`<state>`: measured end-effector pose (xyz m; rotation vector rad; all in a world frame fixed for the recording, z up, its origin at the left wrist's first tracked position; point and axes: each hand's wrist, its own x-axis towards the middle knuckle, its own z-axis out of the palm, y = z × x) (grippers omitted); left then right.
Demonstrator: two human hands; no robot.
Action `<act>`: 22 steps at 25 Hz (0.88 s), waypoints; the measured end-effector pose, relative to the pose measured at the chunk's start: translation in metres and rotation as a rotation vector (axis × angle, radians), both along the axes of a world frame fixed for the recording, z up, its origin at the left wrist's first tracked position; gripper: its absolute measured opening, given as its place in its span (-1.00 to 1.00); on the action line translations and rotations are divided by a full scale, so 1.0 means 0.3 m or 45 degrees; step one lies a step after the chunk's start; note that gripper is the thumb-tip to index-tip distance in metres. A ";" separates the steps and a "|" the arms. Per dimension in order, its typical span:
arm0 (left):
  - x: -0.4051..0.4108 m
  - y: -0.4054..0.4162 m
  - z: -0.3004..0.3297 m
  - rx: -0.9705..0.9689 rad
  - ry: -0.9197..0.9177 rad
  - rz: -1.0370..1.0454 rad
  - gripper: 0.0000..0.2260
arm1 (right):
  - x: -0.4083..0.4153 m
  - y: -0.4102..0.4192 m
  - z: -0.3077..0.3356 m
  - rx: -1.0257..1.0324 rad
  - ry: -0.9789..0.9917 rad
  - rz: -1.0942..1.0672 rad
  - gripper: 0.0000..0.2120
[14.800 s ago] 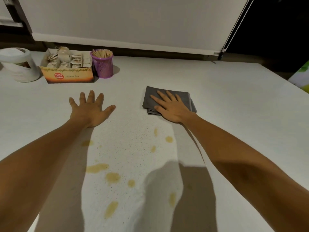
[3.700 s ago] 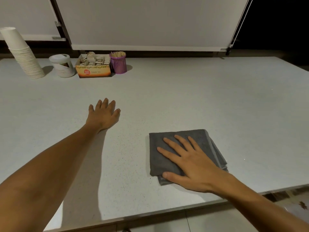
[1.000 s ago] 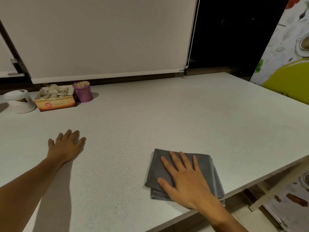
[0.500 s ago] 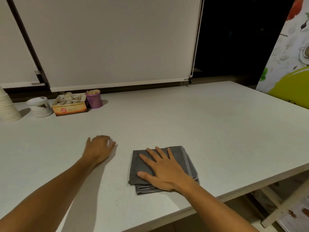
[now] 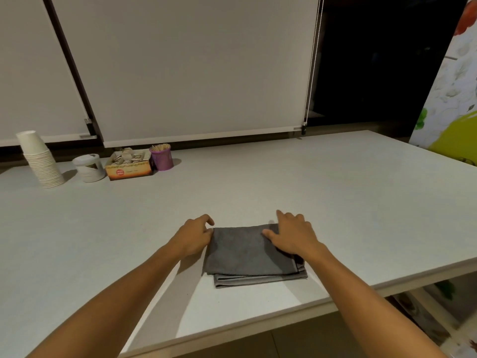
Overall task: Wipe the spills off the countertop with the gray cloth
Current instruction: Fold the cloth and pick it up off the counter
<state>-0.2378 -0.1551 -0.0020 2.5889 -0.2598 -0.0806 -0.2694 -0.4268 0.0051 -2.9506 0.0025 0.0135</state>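
The gray cloth [image 5: 245,251] lies folded flat on the white countertop [image 5: 322,187], close to its front edge. My left hand [image 5: 193,236] has curled fingers pinching the cloth's far left corner. At the far right corner, my right hand [image 5: 291,236] grips the cloth with its thumb on top and its fingers curled over the far edge. No spill marks show anywhere on the visible countertop.
At the back left stand a stack of white paper cups [image 5: 38,161], a white jar [image 5: 89,167], an orange tea-bag box [image 5: 127,166] and a purple cup of sticks [image 5: 161,157]. White roller blinds hang behind. A patterned panel [image 5: 451,99] borders the right side.
My left hand slid right from the bare counter to the cloth's left corner. My right hand went from lying flat on the cloth to gripping its far right corner.
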 end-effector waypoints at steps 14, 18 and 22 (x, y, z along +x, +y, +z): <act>-0.056 -0.135 0.113 -0.590 0.480 0.361 -0.90 | -0.008 -0.017 0.012 0.189 0.120 -0.224 -0.31; -0.064 -0.139 0.103 -0.655 0.543 0.373 -0.36 | -0.021 -0.015 0.031 0.180 0.040 -0.151 -0.37; -0.071 -0.122 0.093 -0.632 0.520 0.366 -0.37 | -0.068 -0.044 0.054 0.266 -0.053 0.393 -0.48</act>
